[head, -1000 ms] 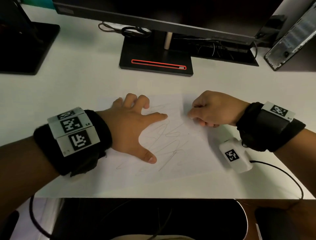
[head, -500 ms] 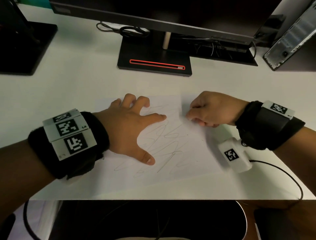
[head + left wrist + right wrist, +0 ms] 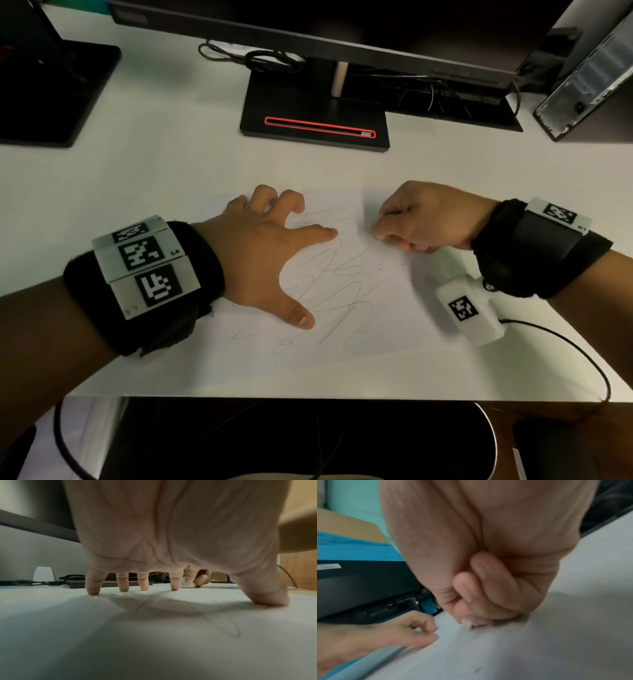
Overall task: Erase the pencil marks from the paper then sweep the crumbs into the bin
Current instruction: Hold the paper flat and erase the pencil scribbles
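A white sheet of paper (image 3: 342,342) with grey pencil scribbles (image 3: 335,291) lies on the white desk. My left hand (image 3: 270,253) is spread on the sheet's left part, fingertips (image 3: 93,591) and thumb pressing it flat. My right hand (image 3: 418,219) is curled at the sheet's upper right and pinches a small white eraser (image 3: 188,584), whose tip (image 3: 469,626) touches the paper. A few dark crumbs (image 3: 400,263) lie near the right hand. No bin is in view.
A monitor base (image 3: 315,120) with a red-edged slot stands behind the paper, cables (image 3: 260,58) beside it. Another black base (image 3: 51,92) sits at the far left, a tilted device (image 3: 589,78) at the far right. The desk's front edge (image 3: 308,397) is close.
The right hand with the eraser has shifted slightly over the paper's upper right. The left hand stays spread on the sheet.
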Demonstrator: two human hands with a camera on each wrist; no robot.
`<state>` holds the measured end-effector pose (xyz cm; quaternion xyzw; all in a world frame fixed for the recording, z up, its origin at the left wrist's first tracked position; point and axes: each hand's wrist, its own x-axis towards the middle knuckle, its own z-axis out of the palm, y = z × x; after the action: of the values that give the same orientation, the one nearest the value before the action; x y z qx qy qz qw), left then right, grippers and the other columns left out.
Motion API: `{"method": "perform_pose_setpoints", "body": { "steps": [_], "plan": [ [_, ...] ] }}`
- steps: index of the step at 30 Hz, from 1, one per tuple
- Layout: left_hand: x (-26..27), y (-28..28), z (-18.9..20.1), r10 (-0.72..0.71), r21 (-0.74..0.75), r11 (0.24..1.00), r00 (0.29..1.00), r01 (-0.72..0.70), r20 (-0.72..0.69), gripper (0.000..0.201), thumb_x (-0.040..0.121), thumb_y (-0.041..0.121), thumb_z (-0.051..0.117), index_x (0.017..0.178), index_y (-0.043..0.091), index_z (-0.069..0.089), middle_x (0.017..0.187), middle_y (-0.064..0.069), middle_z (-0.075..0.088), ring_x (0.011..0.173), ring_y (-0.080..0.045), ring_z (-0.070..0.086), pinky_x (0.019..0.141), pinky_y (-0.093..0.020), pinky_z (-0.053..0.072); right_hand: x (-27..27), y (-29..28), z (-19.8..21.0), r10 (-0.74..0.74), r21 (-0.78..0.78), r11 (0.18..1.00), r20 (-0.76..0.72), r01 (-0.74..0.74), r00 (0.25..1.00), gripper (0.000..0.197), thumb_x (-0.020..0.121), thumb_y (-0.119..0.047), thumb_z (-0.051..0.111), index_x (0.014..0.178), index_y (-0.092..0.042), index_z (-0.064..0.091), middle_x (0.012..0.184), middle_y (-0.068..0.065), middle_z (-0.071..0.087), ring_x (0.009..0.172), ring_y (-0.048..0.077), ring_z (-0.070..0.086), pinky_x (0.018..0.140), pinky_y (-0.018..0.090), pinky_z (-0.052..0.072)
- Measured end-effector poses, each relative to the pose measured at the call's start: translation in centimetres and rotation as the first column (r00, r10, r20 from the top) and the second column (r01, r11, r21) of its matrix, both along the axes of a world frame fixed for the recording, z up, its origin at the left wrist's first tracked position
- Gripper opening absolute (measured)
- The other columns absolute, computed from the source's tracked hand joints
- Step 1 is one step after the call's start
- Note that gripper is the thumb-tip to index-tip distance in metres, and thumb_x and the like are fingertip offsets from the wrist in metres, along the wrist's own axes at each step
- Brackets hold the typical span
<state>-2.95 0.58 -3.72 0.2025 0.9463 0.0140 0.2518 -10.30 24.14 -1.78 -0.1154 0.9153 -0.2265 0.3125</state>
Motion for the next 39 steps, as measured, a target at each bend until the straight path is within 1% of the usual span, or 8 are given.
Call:
{"method": "perform_pose_setpoints", "body": {
  "steps": [12,17,20,24,28,32,36,39],
  "plan": [
    [0.0,0.0,-0.1,0.002,0.001,1.000,1.000,-0.002,0.001,0.118,0.057,0.096,0.055,0.151,0.056,-0.003,0.153,0.008,-0.005,0.145,-0.025,-0.004,0.121,-0.047,0.013,0.7,-0.2,0.0,0.102,0.044,0.994,-0.006,-0.102,0.995,0.034,0.094,-0.025,0.061,0.065,-0.008,0.063,0.050,-0.003,0.056,0.044,0.017,0.047,0.045,0.026,0.043],
    [0.0,0.0,-0.1,-0.002,0.008,1.000,1.000,0.002,-0.007,0.117,0.058,0.095,0.056,0.152,0.055,-0.003,0.152,0.007,-0.005,0.144,-0.025,-0.004,0.121,-0.046,0.012,-0.2,0.5,0.3,0.021,0.026,0.999,-0.034,-0.020,0.999,0.032,0.093,-0.023,0.062,0.070,-0.001,0.065,0.055,0.004,0.057,0.048,0.018,0.047,0.044,0.026,0.042],
    [0.0,-0.1,0.0,0.004,0.016,1.000,1.000,-0.004,-0.005,0.118,0.058,0.094,0.057,0.152,0.056,-0.002,0.152,0.007,-0.004,0.143,-0.024,-0.004,0.121,-0.045,0.012,0.8,0.0,0.1,0.117,0.052,0.992,0.006,-0.117,0.993,0.034,0.094,-0.026,0.061,0.066,-0.006,0.063,0.051,-0.002,0.057,0.045,0.016,0.048,0.046,0.026,0.044],
    [0.0,-0.1,-0.1,0.009,0.018,1.000,1.000,-0.009,0.002,0.118,0.057,0.095,0.056,0.151,0.056,-0.002,0.152,0.009,-0.005,0.144,-0.025,-0.004,0.121,-0.046,0.012,0.0,0.4,0.0,0.034,0.027,0.999,-0.018,-0.033,0.999,0.034,0.094,-0.024,0.063,0.063,-0.009,0.063,0.052,0.000,0.056,0.048,0.018,0.046,0.043,0.023,0.041],
    [0.0,-0.1,-0.2,0.010,0.020,1.000,1.000,-0.010,-0.003,0.117,0.055,0.096,0.056,0.150,0.057,-0.001,0.151,0.010,-0.003,0.143,-0.025,-0.001,0.121,-0.046,0.015,0.5,-0.3,-0.3,0.102,0.039,0.994,-0.001,-0.102,0.995,0.036,0.094,-0.024,0.062,0.060,-0.012,0.059,0.048,-0.004,0.053,0.043,0.015,0.044,0.044,0.024,0.040],
    [0.0,0.0,0.0,0.005,0.005,1.000,1.000,-0.005,-0.001,0.118,0.057,0.096,0.056,0.151,0.056,-0.001,0.153,0.008,-0.004,0.144,-0.026,-0.002,0.121,-0.046,0.015,-0.3,-0.2,0.0,0.019,0.009,1.000,-0.020,-0.019,1.000,0.031,0.093,-0.022,0.063,0.068,-0.003,0.066,0.053,0.003,0.055,0.048,0.019,0.046,0.043,0.024,0.040],
    [0.0,-0.1,0.1,0.016,0.008,1.000,1.000,-0.016,0.013,0.117,0.056,0.096,0.056,0.151,0.056,-0.002,0.152,0.009,-0.004,0.144,-0.026,-0.003,0.121,-0.048,0.014,0.5,-1.5,-0.3,0.127,0.031,0.991,0.006,-0.127,0.992,0.035,0.093,-0.024,0.061,0.061,-0.011,0.061,0.048,-0.004,0.055,0.043,0.016,0.045,0.044,0.024,0.041],
    [0.0,-0.1,0.1,0.017,0.018,1.000,1.000,-0.017,0.014,0.118,0.056,0.095,0.057,0.151,0.057,-0.001,0.153,0.009,-0.004,0.144,-0.025,-0.004,0.121,-0.048,0.013,-1.0,-1.3,-0.2,0.045,0.001,0.999,-0.029,-0.045,0.999,0.033,0.091,-0.022,0.062,0.062,-0.007,0.064,0.054,0.003,0.055,0.047,0.018,0.045,0.042,0.025,0.040]
  ]
}}
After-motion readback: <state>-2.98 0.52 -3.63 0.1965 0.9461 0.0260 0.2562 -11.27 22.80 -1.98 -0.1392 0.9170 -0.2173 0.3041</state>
